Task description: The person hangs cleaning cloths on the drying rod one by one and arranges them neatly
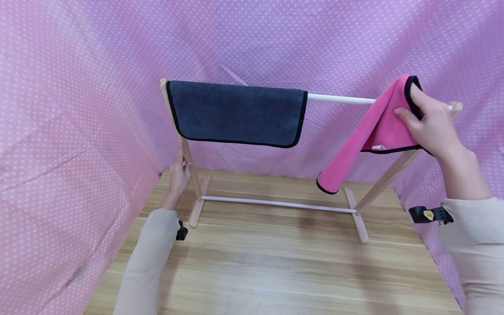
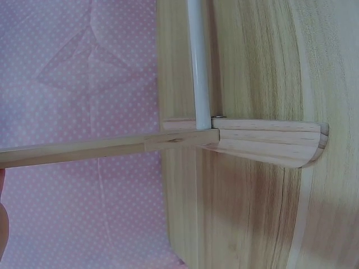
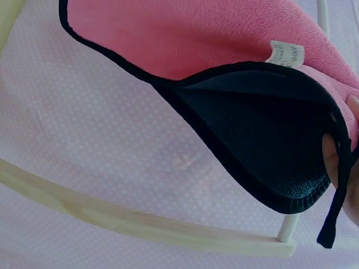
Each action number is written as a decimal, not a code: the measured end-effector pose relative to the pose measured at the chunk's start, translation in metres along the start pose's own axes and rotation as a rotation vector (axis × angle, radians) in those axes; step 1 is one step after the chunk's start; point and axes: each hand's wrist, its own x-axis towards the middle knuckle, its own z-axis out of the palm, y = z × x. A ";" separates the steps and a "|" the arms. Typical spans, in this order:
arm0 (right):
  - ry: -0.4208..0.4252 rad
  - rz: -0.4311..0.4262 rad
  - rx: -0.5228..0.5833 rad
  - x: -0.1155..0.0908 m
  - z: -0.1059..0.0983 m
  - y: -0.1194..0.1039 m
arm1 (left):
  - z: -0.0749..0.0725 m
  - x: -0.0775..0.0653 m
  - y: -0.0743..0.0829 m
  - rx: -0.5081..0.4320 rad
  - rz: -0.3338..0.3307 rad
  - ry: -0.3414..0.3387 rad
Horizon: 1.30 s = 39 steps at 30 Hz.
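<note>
A wooden drying rack with a white top bar [image 1: 340, 99] stands on the table. Over the left part of that bar hangs a dark grey towel [image 1: 238, 113] with black edging. My left hand [image 1: 179, 175] holds the rack's left post [image 1: 192, 170] below this towel; only its fingertips [image 2: 2, 216] show in the left wrist view. Up at the bar's right end, my right hand [image 1: 437, 124] pinches a pink towel [image 1: 393, 118] by its black-edged border. This towel's dark underside [image 3: 252, 123] shows in the right wrist view. It covers part of the bar, and one long fold hangs down to the left.
A lower white rod [image 1: 275, 203] joins the rack's wooden feet [image 1: 360, 223]. The wood-grain table [image 1: 256, 262] extends in front of it. Pink dotted fabric [image 1: 78, 109] surrounds the table at the back and sides. A black strap device [image 1: 429, 214] sits on the right wrist.
</note>
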 end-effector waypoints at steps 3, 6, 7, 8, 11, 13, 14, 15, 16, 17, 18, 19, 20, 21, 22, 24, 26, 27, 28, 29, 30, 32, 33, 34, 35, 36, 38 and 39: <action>0.032 0.031 -0.036 0.010 -0.002 0.000 | 0.001 0.000 0.001 -0.005 -0.008 0.009; 0.040 0.110 -0.050 0.019 -0.006 -0.001 | 0.002 0.001 0.001 -0.003 -0.025 0.008; 0.043 0.128 -0.052 0.022 -0.007 0.000 | 0.002 0.001 0.001 -0.003 -0.027 0.004; 0.047 0.137 -0.045 0.025 -0.007 0.000 | 0.003 0.000 0.001 0.001 -0.031 0.000; 0.078 0.107 -0.031 0.033 -0.008 0.002 | 0.004 0.001 0.001 0.002 -0.044 -0.010; 0.104 0.073 -0.018 0.038 -0.008 0.005 | 0.005 0.001 0.001 -0.002 -0.046 -0.012; 0.113 0.072 -0.013 0.040 -0.008 0.006 | 0.005 0.001 0.001 -0.003 -0.044 -0.012; 0.116 0.085 -0.007 0.042 -0.008 0.007 | 0.005 0.002 0.002 -0.007 -0.043 -0.011; 0.114 0.107 -0.003 0.044 -0.009 0.009 | 0.006 0.002 0.002 -0.008 -0.040 -0.011; 0.105 0.142 0.006 0.045 -0.009 0.010 | 0.006 0.002 0.002 -0.008 -0.040 -0.010; 0.090 0.183 0.024 0.046 -0.009 0.012 | 0.006 0.002 0.002 -0.009 -0.041 -0.011; 0.075 0.221 0.039 0.046 -0.010 0.013 | 0.006 0.002 0.002 -0.010 -0.042 -0.011; 0.059 0.255 0.061 0.047 -0.010 0.015 | 0.007 0.003 0.003 -0.011 -0.045 -0.012; 0.041 0.294 0.083 0.047 -0.010 0.016 | 0.007 0.003 0.003 -0.012 -0.050 -0.014; 0.023 0.327 0.102 0.047 -0.010 0.018 | 0.007 0.003 0.003 -0.012 -0.054 -0.018; -0.006 0.385 0.137 0.047 -0.010 0.020 | 0.007 0.003 0.003 -0.017 -0.061 -0.021; -0.021 0.422 0.185 0.046 -0.009 0.022 | 0.007 0.003 0.003 -0.018 -0.063 -0.020; -0.028 0.443 0.204 0.046 -0.008 0.023 | 0.007 0.003 0.002 -0.018 -0.062 -0.018; -0.035 0.452 0.217 0.046 -0.008 0.023 | 0.008 0.003 0.002 -0.019 -0.059 -0.015; -0.039 0.454 0.226 0.045 -0.007 0.024 | 0.008 0.003 0.001 -0.016 -0.054 -0.009; -0.047 0.458 0.237 0.045 -0.006 0.025 | 0.008 0.003 0.000 -0.015 -0.045 -0.002; -0.057 0.457 0.247 0.045 -0.004 0.025 | 0.008 0.004 -0.001 -0.014 -0.026 0.012; -0.068 0.458 0.235 0.045 -0.004 0.026 | 0.008 0.004 -0.001 -0.016 -0.017 0.016; -0.077 0.458 0.219 0.046 -0.003 0.026 | 0.008 0.004 -0.002 -0.018 -0.011 0.019; -0.085 0.461 0.206 0.046 -0.002 0.026 | 0.007 0.004 -0.002 -0.020 -0.008 0.020; -0.092 0.463 0.194 0.047 -0.001 0.025 | 0.007 0.005 -0.001 -0.021 -0.009 0.018; -0.096 0.462 0.168 0.048 0.000 0.025 | 0.005 0.005 -0.001 -0.019 -0.022 0.003; -0.096 0.457 0.153 0.048 0.001 0.025 | 0.004 0.005 -0.001 -0.021 -0.033 -0.009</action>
